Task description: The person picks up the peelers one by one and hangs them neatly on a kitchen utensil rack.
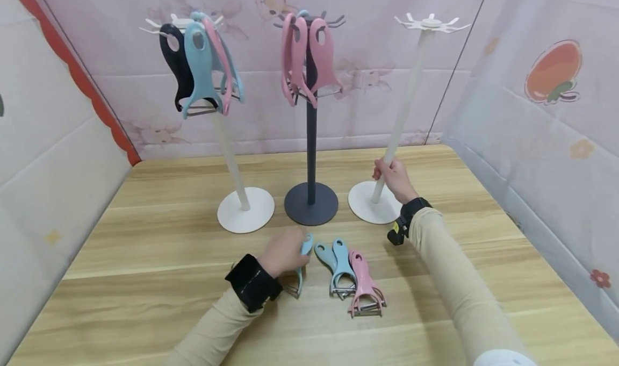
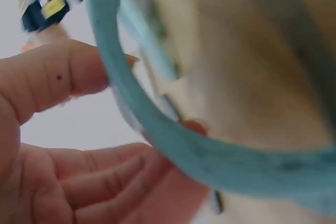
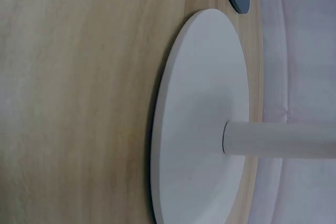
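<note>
The left hand [image 1: 284,252] pinched a blue peeler [image 1: 307,245]; the left wrist view showed the thumb on one side of the curved plastic and the fingers on the other. The peeler was just left of the loose ones on the table [image 1: 121,301], its handle end away from the person and its blade end nearer; whether it touched the wood could not be told. The right hand [image 1: 395,179] gripped the right stand [image 1: 408,94] low on its white pole, fingers curled round it, a little above the round base.

Between the arms lay two blue peelers, the left one [image 1: 326,255] and the right one [image 1: 341,257], and beside them a pink peeler [image 1: 360,272]; whether another lay under it was unclear.

Farther back, the left stand [image 1: 228,156] bore a black peeler [image 1: 181,70], blue ones [image 1: 198,65] and a pink one [image 1: 221,54]. The dark stand [image 1: 311,145], in the middle, bore several pink peelers [image 1: 325,59], with a dark one partly hidden behind. Black bands circled the left wrist [image 1: 253,282] and the right wrist [image 1: 414,213], below beige sleeves [image 1: 459,285]. A patterned cloth [image 1: 367,119] formed the backdrop.
</note>
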A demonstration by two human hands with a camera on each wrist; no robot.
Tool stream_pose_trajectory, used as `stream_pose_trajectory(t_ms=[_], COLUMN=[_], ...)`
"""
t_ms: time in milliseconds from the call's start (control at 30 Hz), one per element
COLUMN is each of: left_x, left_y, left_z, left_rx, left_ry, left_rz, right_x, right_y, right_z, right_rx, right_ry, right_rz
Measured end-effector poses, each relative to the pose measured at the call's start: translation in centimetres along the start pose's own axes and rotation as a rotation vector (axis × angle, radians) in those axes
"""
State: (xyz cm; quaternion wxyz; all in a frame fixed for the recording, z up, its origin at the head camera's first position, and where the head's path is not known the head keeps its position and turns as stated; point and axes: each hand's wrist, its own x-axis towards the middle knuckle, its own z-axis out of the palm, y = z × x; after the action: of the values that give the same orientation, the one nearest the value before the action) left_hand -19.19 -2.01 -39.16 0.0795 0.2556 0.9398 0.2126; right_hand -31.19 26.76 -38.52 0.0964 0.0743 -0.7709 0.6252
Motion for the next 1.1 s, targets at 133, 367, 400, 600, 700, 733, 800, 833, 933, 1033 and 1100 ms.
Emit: stream_pose_trajectory(t_ms=[133, 367, 400, 600, 700, 733, 800, 833, 933, 1033, 1100], left_x=[0.7, 3.3, 3.8, 7.0, 8.1, 8.5, 9.0, 9.2, 9.9, 10.6, 11.2], left_y=[1.0, 4.5, 5.1, 9.6, 11.5, 12.1, 13.1, 13.6, 14.8, 16.0, 16.9], left_z=[-1.7, -4.1, -4.5, -6.9, -8.0, -8.3, -8.9, -9.2, -10.4, -12.1, -13.4], left_rx=[-0.108, -0.226, -0.242, -0.344, -0.325, -0.314, -0.276, -0.266, -0.208, -0.125, -0.074], left_ry=[0.204, 0.518, 0.552, 0.724, 0.786, 0.806, 0.848, 0.857, 0.866, 0.843, 0.834], left_rz=[0.089, 0.242, 0.277, 0.483, 0.532, 0.54, 0.551, 0.556, 0.546, 0.518, 0.497], right_x=[0.0, -0.3, -0.4, -1.0, -0.8, -0.7, -0.6, -0.6, -1.0, -1.5, -1.4], right_y=[0.1, -0.6, -0.8, -1.3, -0.7, -0.4, -0.1, -0.2, -1.2, -2.1, -1.9], right_z=[0.1, 0.2, 0.3, 0.6, 0.5, 0.5, 0.4, 0.4, 0.6, 0.8, 0.9], right_rx=[-0.004, 0.019, 0.023, 0.054, 0.085, 0.089, 0.104, 0.099, 0.084, 0.069, 0.077], right_ry=[0.005, 0.012, 0.012, 0.018, 0.008, 0.005, 0.012, 0.015, 0.024, 0.033, 0.037], right_rz=[0.0, -0.003, -0.004, -0.012, -0.019, -0.017, -0.003, 0.005, 0.033, 0.029, 0.007])
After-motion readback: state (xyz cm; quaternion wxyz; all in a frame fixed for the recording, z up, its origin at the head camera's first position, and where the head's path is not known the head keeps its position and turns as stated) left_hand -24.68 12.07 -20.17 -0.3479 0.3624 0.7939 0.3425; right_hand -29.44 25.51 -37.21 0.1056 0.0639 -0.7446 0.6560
